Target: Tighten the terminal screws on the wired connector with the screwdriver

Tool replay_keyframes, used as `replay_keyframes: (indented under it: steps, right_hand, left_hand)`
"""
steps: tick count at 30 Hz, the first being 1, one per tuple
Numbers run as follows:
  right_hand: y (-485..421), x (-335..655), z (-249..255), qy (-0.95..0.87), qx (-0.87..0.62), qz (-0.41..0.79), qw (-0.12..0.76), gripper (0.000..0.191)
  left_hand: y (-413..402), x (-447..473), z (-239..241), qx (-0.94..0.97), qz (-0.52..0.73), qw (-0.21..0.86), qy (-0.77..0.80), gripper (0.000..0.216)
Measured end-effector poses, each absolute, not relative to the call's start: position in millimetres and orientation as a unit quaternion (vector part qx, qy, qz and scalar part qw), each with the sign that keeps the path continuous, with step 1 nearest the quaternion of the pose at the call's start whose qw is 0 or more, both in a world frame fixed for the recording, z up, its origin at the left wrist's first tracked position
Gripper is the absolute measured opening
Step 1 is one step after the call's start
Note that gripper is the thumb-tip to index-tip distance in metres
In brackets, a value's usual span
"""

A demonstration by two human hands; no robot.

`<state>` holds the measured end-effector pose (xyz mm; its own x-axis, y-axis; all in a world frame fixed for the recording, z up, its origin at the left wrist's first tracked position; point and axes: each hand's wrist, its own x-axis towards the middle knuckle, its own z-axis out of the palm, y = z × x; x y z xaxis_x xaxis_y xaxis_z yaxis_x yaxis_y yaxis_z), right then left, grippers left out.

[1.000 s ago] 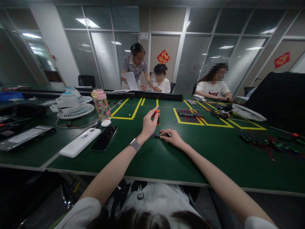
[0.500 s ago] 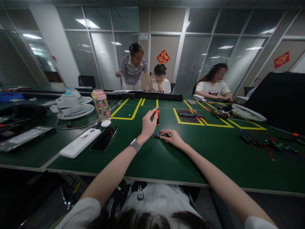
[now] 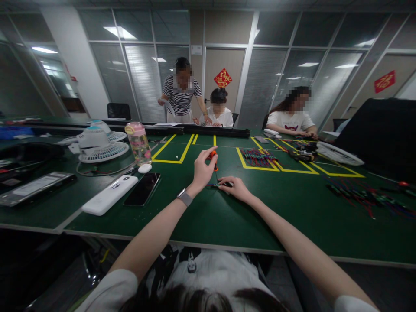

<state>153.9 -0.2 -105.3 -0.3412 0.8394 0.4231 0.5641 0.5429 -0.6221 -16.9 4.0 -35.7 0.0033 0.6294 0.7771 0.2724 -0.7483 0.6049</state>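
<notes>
My left hand [image 3: 203, 167] is closed round the orange and black handle of a screwdriver [image 3: 213, 154], which stands upright with its thin shaft pointing down. Its tip meets a small circuit board with thin wires [image 3: 214, 185] lying on the green table. From the right, my right hand [image 3: 236, 188] rests low on the tabletop, fingers pinched on the board's right end. The fingers partly cover the board, so its details are too small to make out.
Wired boards [image 3: 260, 157] lie in a yellow-taped area, with more [image 3: 367, 195] at the right. To the left are a phone [image 3: 142, 189], a white power bank [image 3: 110, 195], a bottle [image 3: 138, 145] and a fan [image 3: 102, 149]. Several people are across the table.
The fingers of my left hand have shifted slightly around the screwdriver handle, which looks turned. My right hand stays put. Across the table, the standing person in stripes has moved their head and papers a little.
</notes>
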Motion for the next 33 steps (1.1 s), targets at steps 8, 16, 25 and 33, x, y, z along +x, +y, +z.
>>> replay_keyframes:
  steps: [8, 16, 25, 33]
  right_hand:
    - [0.0, 154.0, -105.9, -0.794, -0.441, 0.192, 0.371, 0.015]
    - [1.6, 154.4, -107.4, -0.795, -0.442, 0.190, 0.369, 0.015]
    - [0.2, 153.8, -105.8, -0.794, -0.442, 0.195, 0.370, 0.015]
    - [-0.1, 153.7, -105.8, -0.793, -0.441, 0.198, 0.370, 0.014]
  left_hand:
    - [3.8, -17.7, -33.8, 0.704, 0.616, 0.166, 0.312, 0.033]
    - [6.5, -17.1, -35.7, 0.684, 0.634, 0.151, 0.329, 0.025]
    - [3.2, -16.7, -35.0, 0.688, 0.632, 0.166, 0.316, 0.025]
    - [6.0, -17.8, -36.5, 0.697, 0.616, 0.175, 0.321, 0.035]
